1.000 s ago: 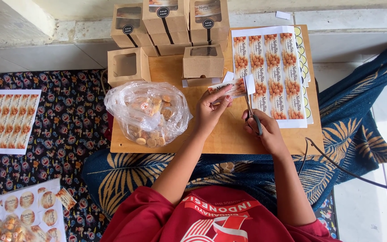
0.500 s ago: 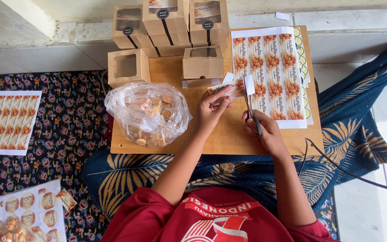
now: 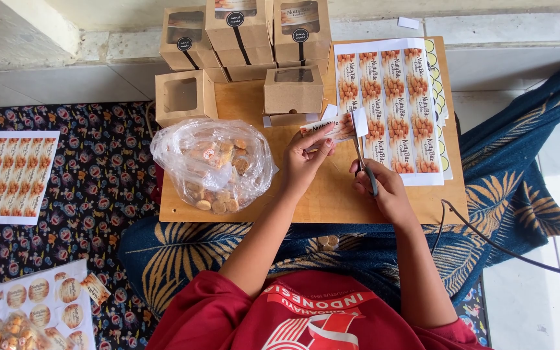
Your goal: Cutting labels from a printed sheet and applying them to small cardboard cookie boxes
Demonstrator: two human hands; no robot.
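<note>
Your left hand pinches a narrow label strip between thumb and fingertips, holding it over the wooden board just beside the label sheet. Your right hand is closed around the scissors — blades pointing up toward the strip, a little apart. A clear bag of cookies sits on the board to your left, and small brown window boxes stand stacked along the far edge.
</note>
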